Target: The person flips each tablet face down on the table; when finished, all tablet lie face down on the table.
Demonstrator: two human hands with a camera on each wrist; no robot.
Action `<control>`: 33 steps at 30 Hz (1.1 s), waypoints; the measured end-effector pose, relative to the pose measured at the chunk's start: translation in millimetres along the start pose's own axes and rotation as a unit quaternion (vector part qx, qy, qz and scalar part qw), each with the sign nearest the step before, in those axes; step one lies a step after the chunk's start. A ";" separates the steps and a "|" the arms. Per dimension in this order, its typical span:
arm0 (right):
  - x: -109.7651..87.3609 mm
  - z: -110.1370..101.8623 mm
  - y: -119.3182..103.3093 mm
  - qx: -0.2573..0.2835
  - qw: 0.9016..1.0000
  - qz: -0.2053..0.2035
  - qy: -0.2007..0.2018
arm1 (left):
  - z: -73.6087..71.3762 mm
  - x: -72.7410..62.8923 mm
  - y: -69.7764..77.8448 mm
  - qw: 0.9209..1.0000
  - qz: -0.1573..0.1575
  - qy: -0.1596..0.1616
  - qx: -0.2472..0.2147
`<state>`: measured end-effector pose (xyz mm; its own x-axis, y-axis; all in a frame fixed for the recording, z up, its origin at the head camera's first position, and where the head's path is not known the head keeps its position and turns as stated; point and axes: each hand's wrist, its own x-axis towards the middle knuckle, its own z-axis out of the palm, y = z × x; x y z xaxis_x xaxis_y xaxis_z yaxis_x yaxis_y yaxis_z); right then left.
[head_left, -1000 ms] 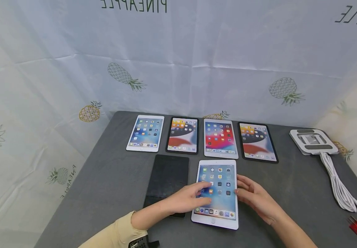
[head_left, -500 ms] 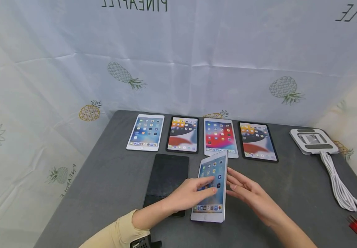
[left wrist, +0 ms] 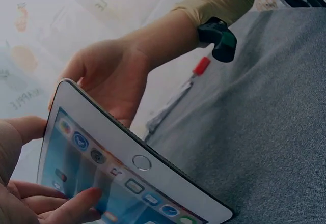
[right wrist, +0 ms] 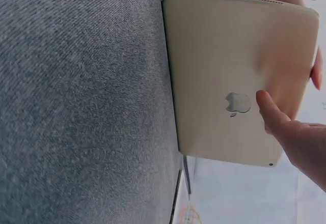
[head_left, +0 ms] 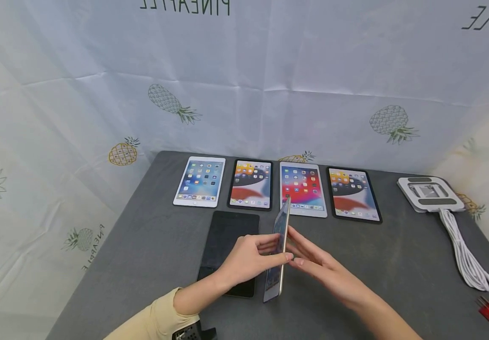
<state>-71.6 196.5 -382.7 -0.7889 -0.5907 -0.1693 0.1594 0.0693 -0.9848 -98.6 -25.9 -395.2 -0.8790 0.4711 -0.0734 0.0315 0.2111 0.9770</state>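
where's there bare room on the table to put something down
Bare tabletop: left of the dark-screened tablet, out to the left edge; and between the right hand and the white cable, in front of the back row's rightmost tablet. Crowded: the middle, where the left hand and right hand flank the tilted tablet, and along that row.

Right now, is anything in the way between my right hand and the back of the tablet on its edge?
Nothing visible: your right hand is right at the gold-backed tablet, one digit beside its logo. Your left hand holds it from the screen side.
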 end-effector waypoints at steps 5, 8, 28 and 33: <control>4.3 -0.1 4.1 0.023 1.000 0.014 0.011 | -4.9 -1.8 0.3 0.999 -0.001 0.006 -0.033; 5.8 -2.3 9.4 0.033 0.998 0.034 0.037 | -6.9 -3.3 0.2 0.999 -0.003 0.012 -0.053; 3.0 -22.3 43.3 0.046 0.988 0.135 0.066 | -16.6 -10.8 -16.7 0.995 0.014 0.080 -0.063; 1.3 -25.4 47.3 0.038 0.986 0.141 0.076 | -11.6 -9.0 -24.9 0.981 -0.012 0.052 -0.186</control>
<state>-80.2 219.4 -430.5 -0.7861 -0.4283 -0.4456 0.4249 0.1492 -0.8929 -97.0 -45.3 -416.5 -0.9215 0.3764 -0.0955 -0.1489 -0.1153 0.9821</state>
